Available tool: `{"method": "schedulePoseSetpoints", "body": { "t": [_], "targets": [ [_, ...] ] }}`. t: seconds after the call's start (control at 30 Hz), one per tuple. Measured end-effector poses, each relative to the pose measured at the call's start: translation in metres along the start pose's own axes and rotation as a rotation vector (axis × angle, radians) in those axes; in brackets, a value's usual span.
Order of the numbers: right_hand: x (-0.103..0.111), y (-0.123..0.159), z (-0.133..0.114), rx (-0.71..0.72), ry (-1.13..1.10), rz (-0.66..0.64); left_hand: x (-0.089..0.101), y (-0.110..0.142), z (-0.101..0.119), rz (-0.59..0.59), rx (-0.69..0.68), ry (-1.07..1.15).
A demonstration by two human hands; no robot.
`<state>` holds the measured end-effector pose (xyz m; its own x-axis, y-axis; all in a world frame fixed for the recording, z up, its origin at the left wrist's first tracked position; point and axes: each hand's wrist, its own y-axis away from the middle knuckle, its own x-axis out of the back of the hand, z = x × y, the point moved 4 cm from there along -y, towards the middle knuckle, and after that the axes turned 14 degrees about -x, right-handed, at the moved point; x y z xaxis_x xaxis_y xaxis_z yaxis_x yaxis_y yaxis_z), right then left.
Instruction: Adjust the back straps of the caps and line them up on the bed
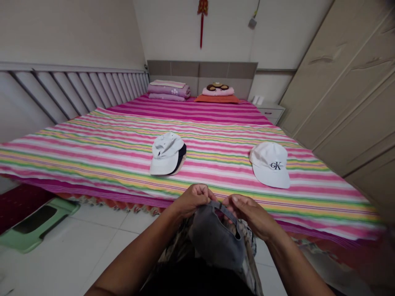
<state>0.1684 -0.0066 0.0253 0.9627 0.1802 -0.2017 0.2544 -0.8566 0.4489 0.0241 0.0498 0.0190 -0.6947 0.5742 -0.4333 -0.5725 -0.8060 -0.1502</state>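
Grey cap [212, 238] looks faded, its narrow strap [227, 212] grasped by the fingers [203, 191] of the left hand [193, 200] and right hand [253, 214]

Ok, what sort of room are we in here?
Most likely a bedroom: there's a wide bed under striped covers, a headboard against the wall, and folded purple bedding stacked at the far end.

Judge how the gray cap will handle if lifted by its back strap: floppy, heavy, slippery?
The gray cap probably flexes at the back, where only a narrow strap bridges the gap. It is likely light for its size, as it looks like a thin cloth shell. Slipping seems unlikely: its surface looks matte.
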Motion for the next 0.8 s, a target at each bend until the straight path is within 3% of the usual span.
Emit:
{"method": "schedulePoseSetpoints", "body": {
  "t": [0.2,0.5,0.63,0.8],
  "targets": [
    [-0.009,-0.002,-0.001,0.074,0.119,0.014,-0.003,-0.001,0.000,-0.076,0.006,-0.113],
    [-0.024,0.007,-0.016,0.348,0.723,0.303,-0.005,-0.001,0.000,-0.117,0.042,-0.255],
    [-0.021,0.010,-0.018,0.376,0.656,0.309,-0.003,0.003,-0.002,-0.131,0.076,-0.097],
    [-0.017,0.005,-0.011,0.271,0.384,0.214,-0.007,0.006,-0.007,-0.138,0.126,0.019]
  ]
}}
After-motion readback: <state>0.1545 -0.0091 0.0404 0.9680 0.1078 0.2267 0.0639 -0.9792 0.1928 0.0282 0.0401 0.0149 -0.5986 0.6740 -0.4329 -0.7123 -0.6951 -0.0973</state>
